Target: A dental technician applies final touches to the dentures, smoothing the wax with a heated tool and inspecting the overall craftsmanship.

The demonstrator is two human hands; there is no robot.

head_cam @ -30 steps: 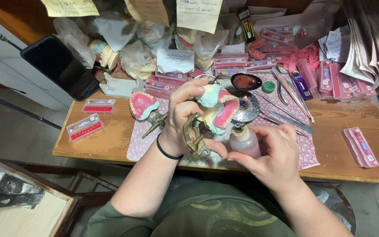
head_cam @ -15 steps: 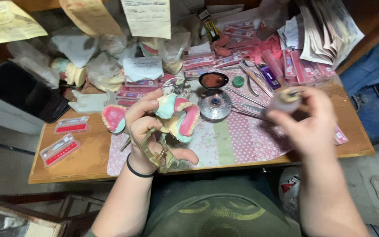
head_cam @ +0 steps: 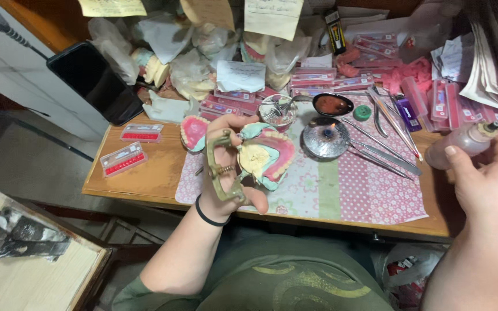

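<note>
- left hand [head_cam: 226,173] is closed round a brass-coloured hinged frame [head_cam: 221,167] w/ a spring in it; the frame carries a denture model [head_cam: 266,152], pink wax rim on pale plaster w/ a green base, held up above the front edge of the table [head_cam: 145,178].
- right hand [head_cam: 485,184] grips a small translucent squeeze bottle [head_cam: 462,141], far right, well apart from the model; nozzle end points up and right, cap state can't tell.
- on the patterned mat [head_cam: 364,196]: small round burner [head_cam: 325,138] w/ a tiny flame, just beside the model; dark spoon [head_cam: 332,105] of reddish stuff behind it, metal hand tools [head_cam: 387,144] fanned to the right.
- another pink model [head_cam: 192,132] sits on the table just left of the held one.
- risks, my read: model hangs partly past the table edge, so a loose grip could drop it and crack the plaster.
- wax rim near the flame could soften or sag if it drifts closer.
- bottle squeezed too hard could spill on mat or tools.
- swinging the right arm back over the burner risks a burn.
</note>
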